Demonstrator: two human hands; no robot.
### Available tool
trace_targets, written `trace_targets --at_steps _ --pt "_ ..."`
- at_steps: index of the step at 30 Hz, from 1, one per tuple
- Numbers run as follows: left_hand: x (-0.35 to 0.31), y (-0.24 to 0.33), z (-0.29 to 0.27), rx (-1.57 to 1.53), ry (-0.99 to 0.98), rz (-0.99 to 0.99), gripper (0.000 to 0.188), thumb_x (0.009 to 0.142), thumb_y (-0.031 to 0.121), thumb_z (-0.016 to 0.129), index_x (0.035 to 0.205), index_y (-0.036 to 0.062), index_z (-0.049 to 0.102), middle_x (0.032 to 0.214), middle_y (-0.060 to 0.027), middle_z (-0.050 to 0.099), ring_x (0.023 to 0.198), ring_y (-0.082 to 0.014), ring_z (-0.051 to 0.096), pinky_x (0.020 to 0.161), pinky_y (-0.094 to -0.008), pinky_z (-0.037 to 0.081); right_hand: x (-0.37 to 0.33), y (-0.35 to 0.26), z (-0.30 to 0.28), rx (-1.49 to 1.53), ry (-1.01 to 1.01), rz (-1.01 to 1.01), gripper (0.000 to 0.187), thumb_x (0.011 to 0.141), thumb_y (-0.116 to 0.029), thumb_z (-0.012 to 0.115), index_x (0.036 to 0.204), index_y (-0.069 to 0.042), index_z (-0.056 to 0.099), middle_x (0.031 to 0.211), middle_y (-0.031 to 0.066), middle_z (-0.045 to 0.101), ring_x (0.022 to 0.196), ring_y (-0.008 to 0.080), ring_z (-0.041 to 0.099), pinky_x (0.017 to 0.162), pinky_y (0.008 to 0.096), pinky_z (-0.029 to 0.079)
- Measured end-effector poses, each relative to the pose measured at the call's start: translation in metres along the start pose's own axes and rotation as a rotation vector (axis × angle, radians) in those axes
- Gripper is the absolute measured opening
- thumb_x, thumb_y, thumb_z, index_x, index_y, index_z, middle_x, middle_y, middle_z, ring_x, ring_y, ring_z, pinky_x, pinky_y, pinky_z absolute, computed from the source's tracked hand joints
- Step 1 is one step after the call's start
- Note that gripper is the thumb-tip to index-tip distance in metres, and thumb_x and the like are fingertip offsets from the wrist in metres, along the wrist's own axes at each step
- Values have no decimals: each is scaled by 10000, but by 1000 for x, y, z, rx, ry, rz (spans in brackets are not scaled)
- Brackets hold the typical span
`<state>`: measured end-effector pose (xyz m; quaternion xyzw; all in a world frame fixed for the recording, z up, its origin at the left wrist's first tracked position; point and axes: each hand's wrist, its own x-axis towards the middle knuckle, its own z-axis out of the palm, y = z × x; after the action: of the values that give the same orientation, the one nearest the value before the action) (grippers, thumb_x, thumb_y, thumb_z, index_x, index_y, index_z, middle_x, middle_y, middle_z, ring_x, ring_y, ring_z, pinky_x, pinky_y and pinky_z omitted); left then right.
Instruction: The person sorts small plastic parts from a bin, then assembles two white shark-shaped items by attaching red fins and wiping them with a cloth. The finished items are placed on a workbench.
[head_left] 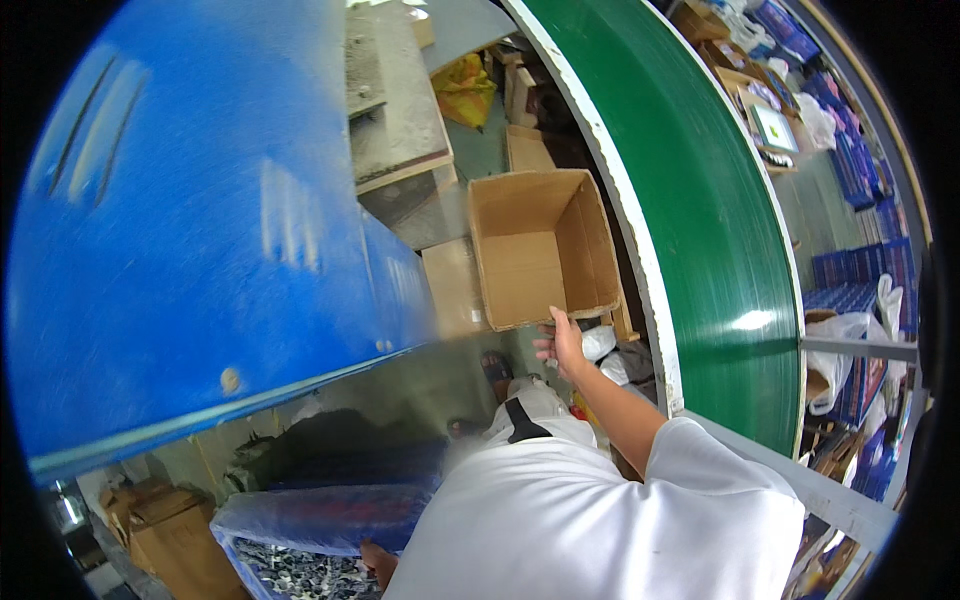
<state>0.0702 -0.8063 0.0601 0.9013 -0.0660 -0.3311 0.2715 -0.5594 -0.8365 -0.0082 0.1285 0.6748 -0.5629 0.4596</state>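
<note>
An open brown cardboard box stands in front of me with its inside bare. My right hand is at its near rim, the thumb over the edge and the fingers outside the wall, closed on it. Low in the view, my left hand touches or lies close beside a blue crate lined with clear plastic film. Many small black and white pieces fill the crate. Most of the left hand's fingers are hidden.
A large blue panel rises on my left. The green conveyor belt with a white edge curves along my right. Ahead are a dusty wooden table and a yellow bag. Another carton sits at lower left.
</note>
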Motion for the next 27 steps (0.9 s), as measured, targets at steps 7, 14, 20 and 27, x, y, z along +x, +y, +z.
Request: trace_targets --at_steps 7,14,20,27 --pt "6 -16 6 19 103 6 536 953 351 643 1234 -105 655 1193 -240 708 949 -391 698 804 -516 572 -17 1 -9 -263 -88 -37 804 961 -688 551 1464 -65 485 1139 173 641 722 225 667 551 370 567" --pt "11 -22 12 -151 42 12 557 957 331 647 1216 -163 645 1189 -243 710 939 -398 692 823 -507 567 -68 39 4 -1109 -488 -195 520 1010 -467 639 1240 -4 696 872 94 701 666 167 663 548 328 558" --pt "5 -37 -4 -109 -85 144 680 956 488 714 1277 -107 645 1239 -198 700 1075 -290 661 968 -416 514 -102 81 70 -1237 -642 -194 405 1027 -346 630 1242 -8 694 932 99 719 680 160 653 545 325 536" --pt "-13 -103 -45 -351 -53 474 437 990 315 719 1259 -26 669 1014 -52 720 857 -128 654 764 -291 532 -118 130 144 -1592 -921 -484 378 972 -337 675 1152 -8 726 845 99 738 675 163 688 603 323 543"
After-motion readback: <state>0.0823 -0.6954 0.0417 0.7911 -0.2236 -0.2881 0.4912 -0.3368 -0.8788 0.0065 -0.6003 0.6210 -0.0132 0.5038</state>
